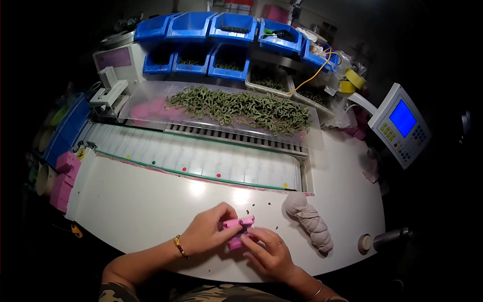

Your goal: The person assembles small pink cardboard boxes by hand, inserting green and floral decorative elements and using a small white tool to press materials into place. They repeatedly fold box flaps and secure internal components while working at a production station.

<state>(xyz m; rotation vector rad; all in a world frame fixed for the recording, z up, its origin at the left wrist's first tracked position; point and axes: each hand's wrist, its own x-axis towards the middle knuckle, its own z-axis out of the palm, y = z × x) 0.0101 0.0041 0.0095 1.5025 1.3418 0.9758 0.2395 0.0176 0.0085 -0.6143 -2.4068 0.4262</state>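
Close to the table's front edge, my left hand [209,230] grips a small pink box [235,244] from its left side, thumb laid across it. The box looks unfolded at the top, with a darker inside partly showing between my fingers. My right hand [271,254] meets it from the right, fingertips pressed to its near part. What lies inside the box is mostly hidden by my fingers. A few small dark green bits [247,212] are scattered on the white table [151,201] just beyond my hands.
A wrapped beige cloth roll [312,225] lies right of my hands. Beyond is a white segmented conveyor strip [201,156], then a clear sheet heaped with curled green dried leaves [236,108]. Blue bins [234,27] stand behind. A control panel [402,126] is right; pink boxes [63,186] are left.
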